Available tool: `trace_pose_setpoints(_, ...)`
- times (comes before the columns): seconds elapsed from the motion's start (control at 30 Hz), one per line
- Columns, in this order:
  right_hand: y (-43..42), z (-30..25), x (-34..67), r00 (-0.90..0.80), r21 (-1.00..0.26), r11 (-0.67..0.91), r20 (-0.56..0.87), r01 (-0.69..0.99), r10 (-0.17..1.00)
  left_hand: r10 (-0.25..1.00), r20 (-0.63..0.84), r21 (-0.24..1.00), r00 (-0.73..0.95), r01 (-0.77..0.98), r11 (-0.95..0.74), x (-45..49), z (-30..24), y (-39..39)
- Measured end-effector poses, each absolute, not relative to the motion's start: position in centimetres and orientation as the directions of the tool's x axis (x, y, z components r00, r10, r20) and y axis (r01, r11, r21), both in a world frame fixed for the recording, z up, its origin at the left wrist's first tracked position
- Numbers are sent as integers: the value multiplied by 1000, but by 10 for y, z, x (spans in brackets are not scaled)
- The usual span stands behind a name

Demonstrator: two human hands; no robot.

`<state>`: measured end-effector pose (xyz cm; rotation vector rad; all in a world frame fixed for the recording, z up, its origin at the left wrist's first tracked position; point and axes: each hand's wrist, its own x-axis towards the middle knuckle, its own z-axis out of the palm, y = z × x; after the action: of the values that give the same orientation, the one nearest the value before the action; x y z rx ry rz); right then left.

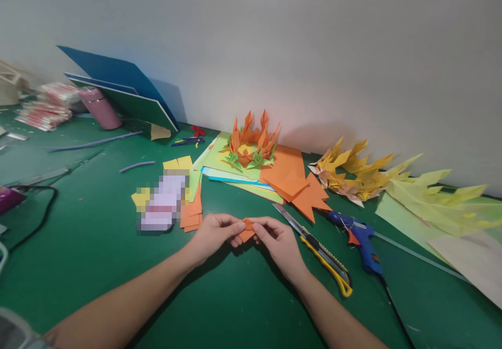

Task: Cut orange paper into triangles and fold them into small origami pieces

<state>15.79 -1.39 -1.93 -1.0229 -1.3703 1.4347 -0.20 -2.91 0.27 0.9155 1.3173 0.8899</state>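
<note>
A small folded piece of orange paper [247, 232] is held just above the green table, between my two hands. My left hand [219, 234] pinches its left side between thumb and fingers. On the other side, my right hand [277, 239] grips the right edge the same way. Left of my left hand lies a stack of orange paper pieces [191, 218]. To the right of my right hand rests a yellow utility knife [319, 249] with its blade out. Behind my hands stands an orange folded-paper crown shape [254, 145] with green leaf-like pieces at its base.
A blue glue gun [363, 239] with its cord lies at the right. Yellow folded-paper pieces [353, 171] stand behind it, near the wall. Orange sheets [288, 169] lie at the middle back. A blurred-out pale object [164, 202], a pink bottle [101, 108] and leaning boards [117, 82] are at left.
</note>
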Motion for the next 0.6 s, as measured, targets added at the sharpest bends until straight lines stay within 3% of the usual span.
trace_pose_setpoints(0.6,-15,-26,156,-221,-987,140,119,80,968,955,-294,950,47,127,286,-2,-2,-33)
